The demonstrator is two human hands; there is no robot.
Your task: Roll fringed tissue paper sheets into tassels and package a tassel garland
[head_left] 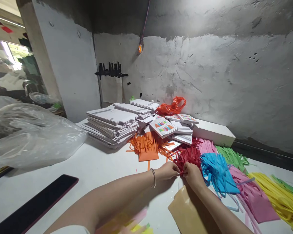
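Note:
At the near edge of a dark red bundle of paper fringe [188, 156], my two hands meet with their fingers pinched. My left hand [169, 170], with a silver bangle on its wrist, is closed at the bundle's left side. Close beside it, my right hand [192, 174] is also closed on the red fringe. The fingertips cover the exact part they grip. Orange fringe [148, 148] lies left of the hands and blue fringe [218, 174] just to the right. Below the hands rests a tan paper piece [188, 208], partly under my right forearm.
Stacks of flat white cartons [112, 123] and small printed boxes [163, 126] stand behind. A long white box [213, 131] sits by the wall. Pink [255, 198], yellow [275, 191] and green fringe [231, 156] spread rightward. At left are a plastic bag [39, 133] and a dark flat panel [36, 204].

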